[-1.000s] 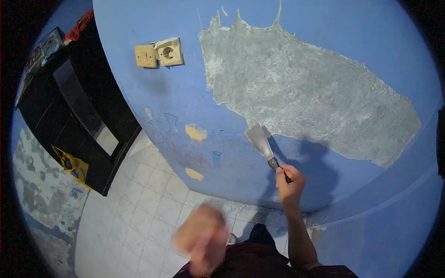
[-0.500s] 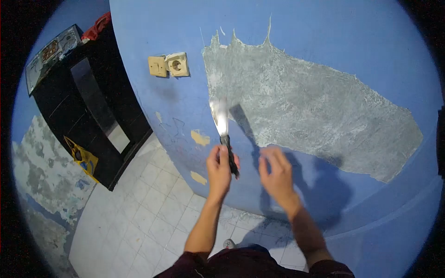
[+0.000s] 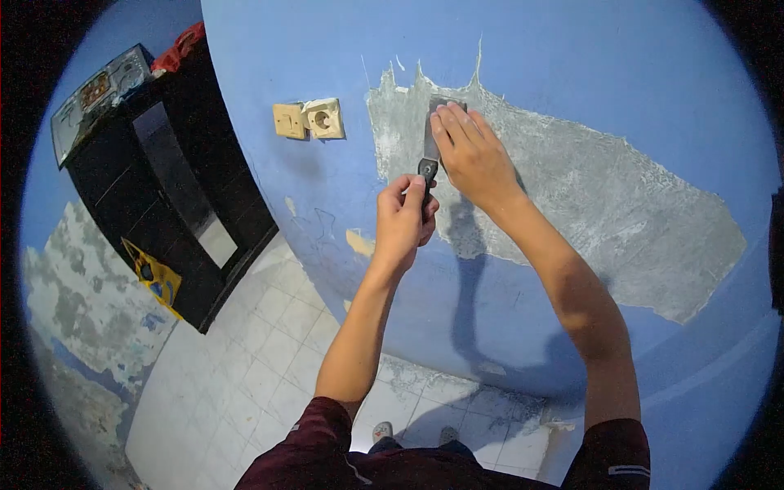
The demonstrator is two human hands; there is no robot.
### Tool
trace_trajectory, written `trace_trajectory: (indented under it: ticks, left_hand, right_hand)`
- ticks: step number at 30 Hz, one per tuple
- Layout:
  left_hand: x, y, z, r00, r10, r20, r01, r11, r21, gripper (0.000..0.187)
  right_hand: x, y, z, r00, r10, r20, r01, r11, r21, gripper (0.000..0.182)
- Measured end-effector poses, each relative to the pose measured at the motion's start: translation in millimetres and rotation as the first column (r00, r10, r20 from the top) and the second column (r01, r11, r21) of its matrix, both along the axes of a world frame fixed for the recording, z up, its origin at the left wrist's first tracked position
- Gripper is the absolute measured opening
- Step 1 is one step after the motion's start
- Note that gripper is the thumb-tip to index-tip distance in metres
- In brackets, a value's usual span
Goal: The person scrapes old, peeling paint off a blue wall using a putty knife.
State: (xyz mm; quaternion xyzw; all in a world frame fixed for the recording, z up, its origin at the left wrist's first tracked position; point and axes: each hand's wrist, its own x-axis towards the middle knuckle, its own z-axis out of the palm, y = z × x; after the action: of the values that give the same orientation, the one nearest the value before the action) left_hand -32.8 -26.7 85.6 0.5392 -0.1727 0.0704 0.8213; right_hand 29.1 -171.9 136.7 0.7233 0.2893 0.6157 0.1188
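Note:
My left hand (image 3: 403,222) is closed round the black handle of a putty knife (image 3: 433,143), whose blade points up the wall. The blade lies against a bare grey patch (image 3: 555,188) in the blue paint, near the patch's upper left part. With its fingers stretched out and fairly close together, my right hand (image 3: 478,155) lies over the blade's upper end. Those fingers hide much of the blade, and its contact edge shows only in part.
A light switch (image 3: 290,121) and a wall socket (image 3: 324,119) sit left of the patch. Farther left stands a dark cabinet (image 3: 114,184) with a yellow bag (image 3: 158,280) hanging on it. Below is a tiled floor (image 3: 245,384). Jagged paint edges border the patch.
My left hand has raised the putty knife, bringing its blade up onto the grey patch. My right hand has moved up from beside the handle onto the blade.

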Motion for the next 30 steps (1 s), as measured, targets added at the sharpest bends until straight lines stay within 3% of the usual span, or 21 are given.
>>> trace_trajectory:
  ticks: [9,11,15,17,20,24,26,30]
  left_hand:
    - [12,17,11,0.973,-0.218,0.07,0.224,0.97,-0.094,0.026]
    - [9,22,17,0.965,-0.25,0.08,0.255,0.964,-0.075,0.042]
    - [10,21,21,0.951,-0.298,0.085,0.306,0.946,-0.104,0.045]
    - [11,23,23,0.928,-0.371,0.021,0.367,0.907,-0.207,0.049]
    - [13,27,25,0.912,-0.408,0.03,0.407,0.895,-0.183,0.049]
    - [15,7,14,0.933,-0.356,0.049,0.357,0.905,-0.23,0.049]
    - [11,3,15,0.946,-0.324,0.022,0.32,0.919,-0.23,0.047]
    - [20,22,19,0.95,-0.311,0.039,0.313,0.941,-0.125,0.047]
  right_hand:
    - [4,35,6,0.954,-0.276,0.116,0.273,0.961,0.039,0.032]
    - [1,39,5,0.954,-0.29,0.077,0.282,0.955,0.093,0.034]
    - [-5,43,9,0.932,-0.362,0.017,0.358,0.928,0.105,0.041]
    - [-6,44,13,0.924,-0.377,-0.067,0.381,0.921,0.084,0.042]
    - [-3,41,17,0.932,-0.363,-0.008,0.363,0.931,0.023,0.035]
    - [0,34,17,0.914,-0.399,0.068,0.402,0.915,-0.033,0.033]
    - [2,31,16,0.92,-0.393,0.002,0.392,0.919,-0.03,0.043]
    - [4,37,15,0.93,-0.364,-0.05,0.366,0.93,0.035,0.042]
